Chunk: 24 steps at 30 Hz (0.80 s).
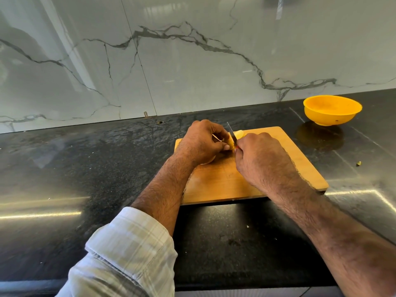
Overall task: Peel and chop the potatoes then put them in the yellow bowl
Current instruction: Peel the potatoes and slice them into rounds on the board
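Observation:
A wooden cutting board (pixel 300 159) lies on the black counter. On it, my left hand (pixel 201 142) holds a pale peeled potato (pixel 231 145) with curled fingers. My right hand (pixel 261 157) grips a knife (pixel 231 132) by its red handle, and the blade stands in the potato. A cut piece of potato (pixel 239 133) shows just behind the blade. Another pale piece (pixel 209 161) peeks out under my left wrist. The yellow bowl (pixel 332 110) stands at the back right, apart from the board; nothing shows inside it.
The black stone counter (pixel 85 168) stretches wide to the left and front. A marble wall (pixel 192 61) rises close behind the board. A small scrap (pixel 358 163) lies on the counter right of the board, and a crumb (pixel 248 226) lies in front.

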Available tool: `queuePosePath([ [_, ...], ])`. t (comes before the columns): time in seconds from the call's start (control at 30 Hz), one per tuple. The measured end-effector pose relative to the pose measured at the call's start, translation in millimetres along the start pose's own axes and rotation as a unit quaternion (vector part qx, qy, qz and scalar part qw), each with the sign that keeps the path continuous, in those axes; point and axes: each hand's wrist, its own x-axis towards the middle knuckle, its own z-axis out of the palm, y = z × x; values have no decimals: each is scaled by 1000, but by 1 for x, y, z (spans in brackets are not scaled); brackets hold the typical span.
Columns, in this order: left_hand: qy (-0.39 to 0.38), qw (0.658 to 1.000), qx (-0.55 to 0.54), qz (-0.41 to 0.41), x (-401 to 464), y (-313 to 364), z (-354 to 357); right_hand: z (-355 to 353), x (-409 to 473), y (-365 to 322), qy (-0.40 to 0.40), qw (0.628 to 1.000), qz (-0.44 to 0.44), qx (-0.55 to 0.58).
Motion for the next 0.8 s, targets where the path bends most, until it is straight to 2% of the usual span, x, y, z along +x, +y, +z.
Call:
queuePosePath([
  [0.23,3,1000,15,3,1,0,1,-8,6,-8,-44,999,-2,-19],
  [0.47,17,999,21,19,2,-2,3,-9,11,-13,-26,1000,-3,-7],
  [0.63,22,999,19,26,1,-1,5,-12,16,-23,-59,998,2,-34],
  [0.8,22,999,17,25,3,-2,6,-10,17,-16,-60,998,15,-27],
])
